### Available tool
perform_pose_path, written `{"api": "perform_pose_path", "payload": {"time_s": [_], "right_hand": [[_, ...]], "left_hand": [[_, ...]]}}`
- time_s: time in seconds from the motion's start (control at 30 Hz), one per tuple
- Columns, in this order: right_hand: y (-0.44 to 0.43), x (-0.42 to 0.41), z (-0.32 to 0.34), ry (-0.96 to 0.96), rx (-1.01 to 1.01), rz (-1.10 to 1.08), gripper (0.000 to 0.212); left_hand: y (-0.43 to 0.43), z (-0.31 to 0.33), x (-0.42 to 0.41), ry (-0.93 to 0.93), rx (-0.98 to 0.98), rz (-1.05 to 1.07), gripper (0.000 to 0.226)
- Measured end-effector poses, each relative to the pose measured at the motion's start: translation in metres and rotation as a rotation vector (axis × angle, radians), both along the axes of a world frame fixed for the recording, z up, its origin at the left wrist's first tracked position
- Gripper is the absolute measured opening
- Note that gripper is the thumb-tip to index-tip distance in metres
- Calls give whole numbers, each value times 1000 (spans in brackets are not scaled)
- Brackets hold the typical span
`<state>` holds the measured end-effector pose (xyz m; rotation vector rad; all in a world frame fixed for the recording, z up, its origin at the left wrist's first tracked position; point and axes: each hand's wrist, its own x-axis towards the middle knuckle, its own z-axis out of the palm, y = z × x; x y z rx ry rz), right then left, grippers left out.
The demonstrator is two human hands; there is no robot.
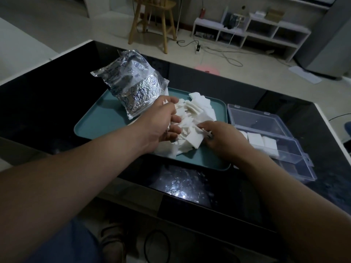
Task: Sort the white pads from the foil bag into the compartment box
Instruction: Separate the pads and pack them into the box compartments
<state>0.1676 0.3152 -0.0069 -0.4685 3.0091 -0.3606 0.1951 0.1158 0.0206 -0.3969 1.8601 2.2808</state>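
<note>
Now the left hand [167, 120] curls round several square white pads [193, 109] heaped on the teal plastic tray [98, 122]; the right hand [224, 139] pinches one. Pads may cling together and land doubled in the clear plastic compartment box [296, 154] beside its right edge.
</note>
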Motion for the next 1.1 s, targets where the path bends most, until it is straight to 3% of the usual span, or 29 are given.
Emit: {"api": "perform_pose_path", "payload": {"time_s": [0.27, 0.4, 0.63, 0.83, 1.0, 1.1], "right_hand": [[13, -8, 5, -88, 43, 92, 40], [12, -8, 1, -44, 34, 59, 21], [6, 0, 23, 162, -285, -138, 18], [-23, 24, 33, -8, -707, -296, 5], [-40, 41, 30, -39, -726, -246, 21], [-42, 45, 29, -75, -732, -210, 15]], "left_hand": [[1, -1, -1, -14, -65, -13, 41], [2, -2, 1, -2, -85, -54, 44], [9, -4, 5, 66, -48, -138, 37], [22, -10, 7, 86, -3, -183, 27], [23, -12, 10, 98, 9, -158, 31], [21, -15, 12, 98, 18, -176, 36]]}}
